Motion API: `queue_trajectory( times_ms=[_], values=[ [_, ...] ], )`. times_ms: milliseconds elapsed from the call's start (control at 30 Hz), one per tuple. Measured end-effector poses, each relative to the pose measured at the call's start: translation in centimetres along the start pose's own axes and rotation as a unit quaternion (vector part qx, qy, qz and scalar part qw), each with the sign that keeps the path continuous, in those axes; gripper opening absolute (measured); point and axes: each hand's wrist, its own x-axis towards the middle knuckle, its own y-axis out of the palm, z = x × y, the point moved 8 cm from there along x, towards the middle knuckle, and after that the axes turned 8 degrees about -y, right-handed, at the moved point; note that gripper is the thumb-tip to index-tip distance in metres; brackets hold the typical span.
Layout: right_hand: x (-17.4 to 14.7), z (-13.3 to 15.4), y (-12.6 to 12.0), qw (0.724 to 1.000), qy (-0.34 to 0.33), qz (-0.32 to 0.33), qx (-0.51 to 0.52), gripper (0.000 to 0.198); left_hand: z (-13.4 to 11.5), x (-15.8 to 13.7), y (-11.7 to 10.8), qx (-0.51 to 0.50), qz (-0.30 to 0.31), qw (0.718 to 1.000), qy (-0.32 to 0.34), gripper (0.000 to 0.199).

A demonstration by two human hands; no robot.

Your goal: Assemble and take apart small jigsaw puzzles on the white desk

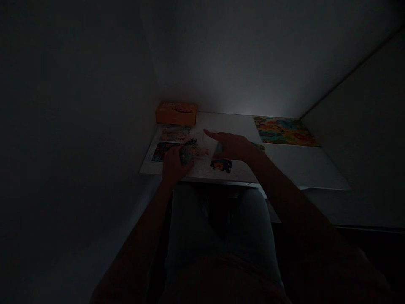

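Note:
The scene is very dark. My left hand (174,164) is curled around the near left side of a clear plastic bag (196,148) with colourful jigsaw-like pieces inside. Just right of the bag is my right hand (232,145), its index finger stretched out to the left and the thumb apart. It appears to hold nothing. Below that hand, a small joined patch of jigsaw puzzle (222,165) with a dark pattern and an orange shape lies on the white table (202,172). Another coloured piece (257,146) shows partly behind my right wrist.
An orange box (176,114) stands at the back left against the wall. Before it lie a printed picture (175,133) and a darker one (162,151). A bright colourful picture sheet (284,131) lies at the back right. Walls (221,63) enclose the table's back and left.

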Motion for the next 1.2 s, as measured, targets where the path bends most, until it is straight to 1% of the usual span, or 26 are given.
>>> queue_trajectory(
  times_ms=[67, 100, 167, 233, 267, 300, 333, 400, 467, 500, 567, 633, 700, 767, 833, 900, 933, 967, 1000, 1033, 1067, 1100, 1133, 1200],
  values=[
    [-0.1, -0.1, -0.6, 0.999, -0.02, -0.038, 0.023, 0.123, 0.1, 0.0, 0.0, -0.003, -0.001, 1.0, -0.006, 0.073],
    [-0.4, -0.2, -1.0, 0.997, -0.03, -0.064, 0.04, 0.119, 0.1, 0.0, 0.1, -0.003, -0.001, 1.0, -0.008, 0.073],
    [-1.5, -1.1, -2.0, 0.987, -0.041, -0.134, 0.08, 0.098, 0.0, 0.0, 0.1, -0.001, 0.0, 1.0, -0.009, 0.074],
    [-3.7, -2.6, -2.4, 0.969, -0.023, -0.216, 0.12, 0.069, 0.0, 0.1, 0.1, -0.001, 0.0, 1.0, -0.011, 0.074],
    [-5.1, -3.4, -1.9, 0.959, -0.004, -0.247, 0.135, 0.058, 0.0, 0.1, 0.2, -0.001, 0.002, 1.0, -0.013, 0.074],
    [-6.5, -4.1, -1.0, 0.953, 0.019, -0.266, 0.144, 0.05, 0.0, 0.1, 0.2, -0.001, 0.005, 1.0, -0.016, 0.072],
    [-7.8, -4.5, 0.4, 0.951, 0.04, -0.27, 0.145, 0.045, 0.1, 0.2, 0.2, -0.001, 0.007, 1.0, -0.021, 0.07],
    [-9.9, -3.9, 4.2, 0.965, 0.051, -0.222, 0.134, 0.045, 0.2, 0.1, 0.3, 0.0, 0.01, 1.0, -0.028, 0.065],
    [-11.3, -2.1, 7.7, 0.975, 0.047, -0.19, 0.104, 0.055, 0.2, 0.1, 0.3, 0.005, 0.003, 0.999, -0.033, 0.064],
    [-11.8, -1.0, 9.0, 0.979, 0.051, -0.18, 0.082, 0.061, 0.1, 0.1, 0.2, 0.007, -0.003, 0.999, -0.032, 0.064],
    [-12.4, 1.0, 10.9, 0.983, 0.06, -0.165, 0.044, 0.067, -0.2, 0.0, 0.2, 0.007, -0.009, 1.0, -0.027, 0.064],
    [-12.6, 2.5, 11.6, 0.986, 0.064, -0.151, 0.023, 0.072, -0.3, 0.1, 0.1, -0.002, -0.015, 0.999, -0.028, 0.066],
    [-13.3, 2.9, 11.6, 0.986, 0.067, -0.148, 0.022, 0.077, -0.1, 0.2, -0.3, -0.01, -0.036, 0.999, -0.035, 0.075],
    [-14.9, 1.7, 11.0, 0.981, 0.088, -0.171, 0.024, 0.078, 0.3, -0.1, -0.9, -0.012, -0.066, 0.997, -0.036, 0.086],
    [-17.6, -0.9, 10.3, 0.967, 0.136, -0.214, 0.015, 0.079, 0.2, -0.9, -1.6, -0.009, -0.106, 0.994, -0.026, 0.089],
    [-20.6, -3.6, 10.1, 0.955, 0.18, -0.236, -0.001, 0.078, -1.2, -2.6, -2.1, -0.008, -0.149, 0.989, 0.008, 0.08],
    [-21.9, -4.7, 10.3, 0.955, 0.187, -0.231, -0.006, 0.077, -2.6, -3.6, -2.1, -0.01, -0.16, 0.986, 0.042, 0.07],
    [-22.9, -5.4, 10.7, 0.958, 0.183, -0.22, -0.008, 0.076, -4.6, -4.7, -1.7, -0.016, -0.15, 0.984, 0.096, 0.057],
    [-23.6, -5.9, 11.1, 0.963, 0.174, -0.208, -0.009, 0.074, -7.0, -5.7, -0.7, -0.018, -0.103, 0.982, 0.158, 0.04],
    [-24.2, -6.2, 11.6, 0.967, 0.162, -0.198, -0.009, 0.072, -9.6, -6.8, 0.6, -0.024, -0.038, 0.973, 0.226, 0.026],
    [-24.5, -6.3, 11.9, 0.969, 0.152, -0.194, -0.009, 0.07, -11.9, -7.9, 2.0, -0.032, 0.031, 0.96, 0.277, 0.022],
    [-24.8, -6.4, 12.1, 0.97, 0.145, -0.196, -0.007, 0.068, -13.6, -8.5, 3.3, -0.03, 0.08, 0.952, 0.295, 0.029],
    [-24.9, -6.4, 12.2, 0.969, 0.141, -0.202, -0.005, 0.065, -14.7, -8.7, 4.3, -0.021, 0.11, 0.951, 0.289, 0.042],
    [-25.0, -6.4, 12.1, 0.965, 0.145, -0.218, -0.001, 0.054, -15.7, -8.4, 5.8, 0.003, 0.137, 0.955, 0.264, 0.063]
  ],
)
